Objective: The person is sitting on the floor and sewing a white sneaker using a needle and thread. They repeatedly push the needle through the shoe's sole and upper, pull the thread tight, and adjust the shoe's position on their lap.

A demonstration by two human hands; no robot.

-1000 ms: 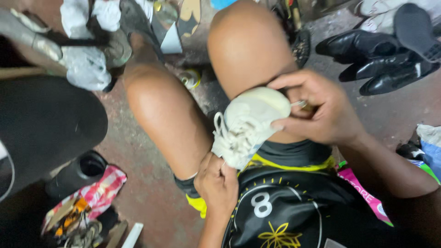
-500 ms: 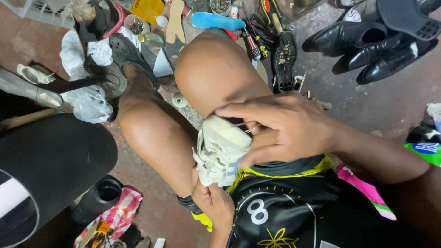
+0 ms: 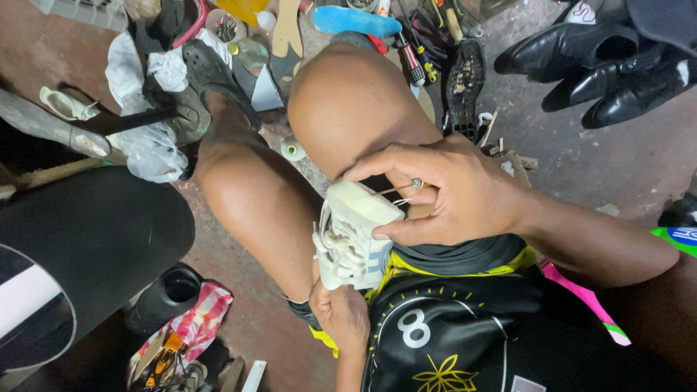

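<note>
A small white lace-up shoe [image 3: 353, 236] is held in the lap, between the two bare knees, above the hem of the dark shorts. The left hand [image 3: 340, 313] is closed around its lower end from beneath, gripping it firmly. The right hand [image 3: 450, 194] is curled over the upper end, with the thumb laid along the sole's edge and the fingertips pinched narrowly on a thin metal needle [image 3: 404, 186], whose shaft lies nearly level and whose point is directed toward the rim of the pale sole [image 3: 363, 199]. A short run of light thread [image 3: 401, 201] can be made out beside the needle. The work appears to be the stitching of the sole to the upper; it is judged to be in progress rather than near its end, since the needle is at the seam and no finished line of stitches can be seen along the visible edge, though the far side is hidden by the hand. The shoe's long axis runs roughly up and down in the view, tilted slightly, with the sole end turned up and away from the body and the laced face turned to the left. On the floor beyond the knees, black dress shoes [image 3: 602, 65], a loose blue insole [image 3: 356, 19] and scattered tools are lying.
</note>
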